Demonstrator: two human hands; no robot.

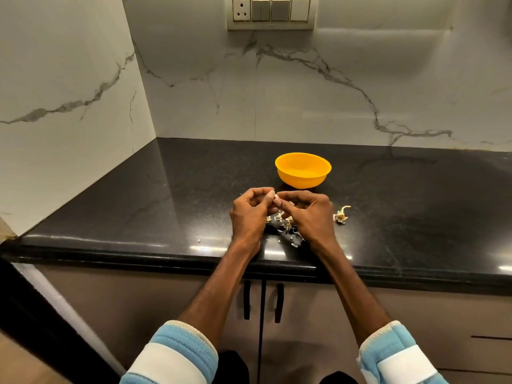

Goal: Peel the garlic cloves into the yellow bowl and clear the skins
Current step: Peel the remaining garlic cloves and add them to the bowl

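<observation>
1. left hand: your fingers are curled in, thumb and fingertips pinching the garlic clove, held above the counter.
2. right hand: fingers curled likewise, pinching the same clove from the other side; your 2 hands meet at it.
3. garlic clove: small and pale, mostly hidden between your fingertips; how much skin is left on it cannot be told.
4. yellow bowl: upright on the counter, just beyond your hands; whether peeled cloves lie inside cannot be told.
5. skins: loose flakes scattered on the counter under and between your wrists, some near the front edge.
6. stalk: 1 dry garlic core, lying just to the right of your right hand.
7. risk: the clove is small and probably slick once bare; too hard a pinch could shoot it onto the counter or floor instead of into the bowl.
8. risk: your wrists hang over the flakes; a careless forearm sweep could push skins off the front edge.
</observation>
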